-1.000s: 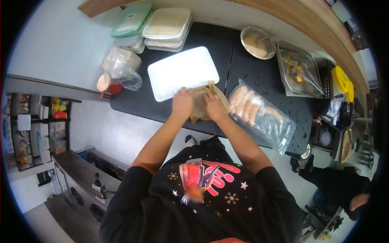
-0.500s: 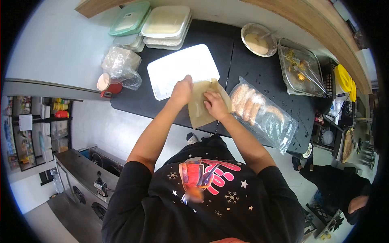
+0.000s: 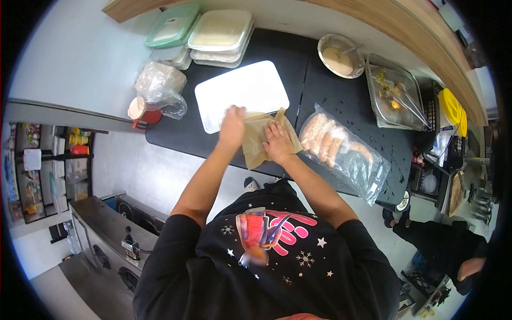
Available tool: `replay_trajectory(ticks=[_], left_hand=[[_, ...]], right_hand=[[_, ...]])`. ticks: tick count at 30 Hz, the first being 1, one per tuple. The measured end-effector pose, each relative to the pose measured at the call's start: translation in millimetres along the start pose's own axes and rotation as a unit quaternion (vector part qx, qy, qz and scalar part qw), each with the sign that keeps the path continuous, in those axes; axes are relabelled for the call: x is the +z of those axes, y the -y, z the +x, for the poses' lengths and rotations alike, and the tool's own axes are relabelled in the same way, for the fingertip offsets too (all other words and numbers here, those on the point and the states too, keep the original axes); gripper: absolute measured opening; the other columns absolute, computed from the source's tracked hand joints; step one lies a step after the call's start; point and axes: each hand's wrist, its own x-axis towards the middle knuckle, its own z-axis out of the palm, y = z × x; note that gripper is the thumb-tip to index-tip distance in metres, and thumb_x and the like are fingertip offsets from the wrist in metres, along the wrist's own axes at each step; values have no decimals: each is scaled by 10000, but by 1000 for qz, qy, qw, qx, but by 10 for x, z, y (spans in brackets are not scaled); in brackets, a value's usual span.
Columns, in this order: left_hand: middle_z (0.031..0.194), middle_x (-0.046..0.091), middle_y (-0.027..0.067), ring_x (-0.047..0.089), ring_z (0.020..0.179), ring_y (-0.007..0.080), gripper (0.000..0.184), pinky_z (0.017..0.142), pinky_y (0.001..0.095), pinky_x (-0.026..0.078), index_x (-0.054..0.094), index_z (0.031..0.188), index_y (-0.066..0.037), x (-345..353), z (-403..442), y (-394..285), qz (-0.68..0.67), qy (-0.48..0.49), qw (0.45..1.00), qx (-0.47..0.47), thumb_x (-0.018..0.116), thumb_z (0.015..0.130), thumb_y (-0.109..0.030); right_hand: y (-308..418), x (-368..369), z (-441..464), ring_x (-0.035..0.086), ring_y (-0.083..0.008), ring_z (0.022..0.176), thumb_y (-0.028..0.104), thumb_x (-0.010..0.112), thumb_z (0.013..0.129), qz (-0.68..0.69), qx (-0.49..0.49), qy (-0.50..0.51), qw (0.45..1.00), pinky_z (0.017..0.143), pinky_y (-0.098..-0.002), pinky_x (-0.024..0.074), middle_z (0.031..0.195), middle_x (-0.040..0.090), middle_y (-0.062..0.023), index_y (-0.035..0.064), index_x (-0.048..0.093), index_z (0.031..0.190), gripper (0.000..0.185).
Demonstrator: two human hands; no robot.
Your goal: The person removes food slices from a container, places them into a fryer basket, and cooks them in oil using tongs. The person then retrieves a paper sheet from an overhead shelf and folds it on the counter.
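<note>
A tan sheet point(image 3: 255, 140) lies near the front edge of the black table point(image 3: 184, 133), with one corner curled up at its back right. My right hand point(image 3: 278, 141) rests on the sheet's right part, palm down with the fingers spread. At the sheet's left edge is my left hand point(image 3: 232, 126), its fingers bent and partly blurred; whether they grip the edge is unclear. Behind both hands sits a white tray point(image 3: 240, 90). To the right lies a clear bag of sausages point(image 3: 333, 141).
Stacked lidded containers point(image 3: 220, 32) and a plastic bag point(image 3: 160, 85) stand at the back left, beside a red-handled cup point(image 3: 137, 108). A bowl of batter point(image 3: 338, 60) and a metal tray with tongs point(image 3: 394, 114) are at the back right. Another person point(image 3: 437, 240) is at the lower right.
The tan sheet, bunched up a second ago, now lies spread wider, its left edge further left. My left hand has moved left and down from the tray's edge; my right hand's fingers have spread flat.
</note>
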Motion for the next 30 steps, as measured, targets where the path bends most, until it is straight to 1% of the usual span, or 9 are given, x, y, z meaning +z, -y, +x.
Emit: replay_trajectory(ticks=[2,5,8,11,14,17,20,23,30], left_hand=[[1182,477,203,517,1030,338,273,873,392,465,523,1047,-15,210,-214,-131,-8,158,981,111,494,779,-58],[1218,444,232,511,1018,351,332,878,369,471,497,1110,24,256,-394,-367,-51,244,965,84,491,791,-67],[1267,399,257,492,1057,359,358,810,364,506,474,1133,68,418,-431,-332,24,213,973,79,486,810,-84],[1319,350,276,484,1068,368,407,797,369,513,436,1186,97,521,-396,-291,48,224,973,26,474,830,-97],[1352,332,261,470,1094,351,445,881,409,459,414,1232,89,408,-326,-421,59,247,967,-2,474,839,-112],[1376,323,233,454,1121,348,462,971,487,348,416,1260,52,458,-300,-453,160,258,952,34,479,844,-139],[1383,333,194,437,1144,345,474,999,554,256,412,1289,14,324,-250,-509,233,261,935,62,473,855,-166],[1385,333,159,405,1187,325,597,1006,591,218,376,1329,-9,268,-195,-487,174,288,942,10,563,828,-273],[1400,271,98,273,1306,253,950,1017,620,209,301,1371,-47,154,-210,-436,167,279,945,-29,725,651,-500]], right_hand=[[-1,-10,-13,275,-327,1317,230,568,825,2,1,-1,1000,1073,-399,256,1389,361,-150,31,460,1263,493],[-40,26,34,254,-322,1331,270,500,861,-19,6,29,999,1089,-440,203,1413,338,-136,40,452,1276,476],[-11,-32,48,193,-317,1359,308,437,879,-229,9,49,972,1091,-525,112,1437,304,-130,51,435,1307,499],[-96,-186,35,134,-313,1377,314,405,882,-187,31,9,982,1070,-592,33,1454,280,-121,66,397,1347,527],[-38,-252,4,112,-319,1380,266,413,872,-191,53,14,980,1066,-598,41,1458,270,-108,81,360,1377,541],[31,-321,69,163,-303,1368,243,417,860,-328,15,65,942,1068,-591,64,1440,299,-90,88,354,1376,542],[-107,-201,147,247,-283,1332,201,455,833,-270,-75,64,958,1054,-586,141,1384,355,-96,82,348,1368,559],[-68,-305,150,331,-247,1271,177,428,856,-196,-22,40,980,1024,-571,225,1371,361,-100,94,335,1368,527],[-85,-248,142,305,-261,1290,196,505,820,-116,17,-6,993,1016,-586,221,1392,325,-92,110,320,1382,597]])
